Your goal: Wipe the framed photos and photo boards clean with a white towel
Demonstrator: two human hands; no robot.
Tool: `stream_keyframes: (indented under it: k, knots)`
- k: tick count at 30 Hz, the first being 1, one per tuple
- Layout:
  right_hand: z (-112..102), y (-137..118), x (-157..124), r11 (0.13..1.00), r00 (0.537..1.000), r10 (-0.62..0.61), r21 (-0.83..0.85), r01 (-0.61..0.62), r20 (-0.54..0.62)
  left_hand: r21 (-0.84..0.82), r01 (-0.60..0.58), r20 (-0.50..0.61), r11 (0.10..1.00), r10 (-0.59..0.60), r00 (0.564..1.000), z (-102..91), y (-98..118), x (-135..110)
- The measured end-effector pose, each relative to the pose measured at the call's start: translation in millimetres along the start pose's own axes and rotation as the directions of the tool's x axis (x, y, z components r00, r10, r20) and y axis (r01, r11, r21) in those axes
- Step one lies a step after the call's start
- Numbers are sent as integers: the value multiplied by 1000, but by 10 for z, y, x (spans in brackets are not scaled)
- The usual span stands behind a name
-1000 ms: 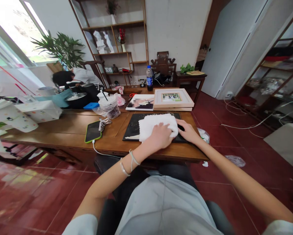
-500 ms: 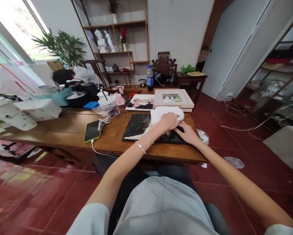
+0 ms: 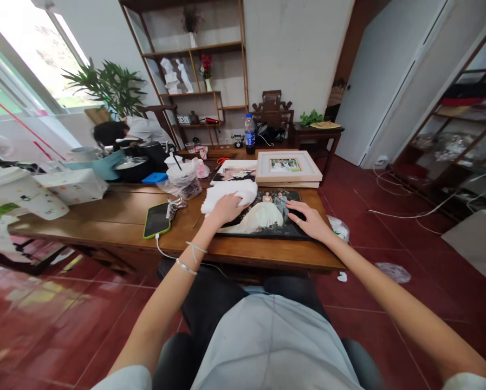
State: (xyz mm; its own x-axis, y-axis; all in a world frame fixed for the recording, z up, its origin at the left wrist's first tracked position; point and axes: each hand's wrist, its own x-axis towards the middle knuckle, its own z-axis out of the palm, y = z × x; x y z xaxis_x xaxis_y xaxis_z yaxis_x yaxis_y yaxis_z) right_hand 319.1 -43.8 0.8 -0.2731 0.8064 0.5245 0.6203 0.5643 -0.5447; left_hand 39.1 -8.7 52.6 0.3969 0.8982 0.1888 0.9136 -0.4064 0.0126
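Note:
A dark wedding photo panel point(image 3: 263, 216) lies flat on the wooden table, showing a couple and a wide white dress. My left hand point(image 3: 228, 208) grips a bunched white towel point(image 3: 226, 192) over the panel's left part, hiding that end of it. Resting on the panel's right side, my right hand point(image 3: 308, 219) has its fingers stretched out and apart, with nothing in them. Behind the panel stand a framed picture point(image 3: 263, 168) in a pale wood frame and, beside it, another photo print point(image 3: 230, 172).
A charging phone point(image 3: 157, 220) lies left of the panel, its cable hanging over the table's front edge. Near it stand a bagged cup point(image 3: 181, 176), a blue box point(image 3: 153, 177) and a large paper cup point(image 3: 23, 195). A cola bottle point(image 3: 249, 132) stands behind. Someone point(image 3: 145, 130) bends at the far left.
My left hand has swept the white towel from the panel's right part to its left end, uncovering the couple. My right hand stays at the right side, now apart from the left.

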Motion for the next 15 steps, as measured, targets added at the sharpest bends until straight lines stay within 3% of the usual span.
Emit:
stream_keyframes:
  k: [5, 11, 15]
  knots:
    - [-7, -26, -2, 1000, 1000, -6, -9, 6, -9, 53, 41, -22, 998, -40, 999, 77, -190, -25]
    - [-12, -25, -1, 1000, 1000, 1, -15, -1, 0, 62, 53, -31, 997, -51, 998, 175, -236, 49]
    - [-9, -20, 0, 1000, 1000, 2, -7, -2, -3, 50, 30, -14, 998, -29, 999, 175, -223, -43]
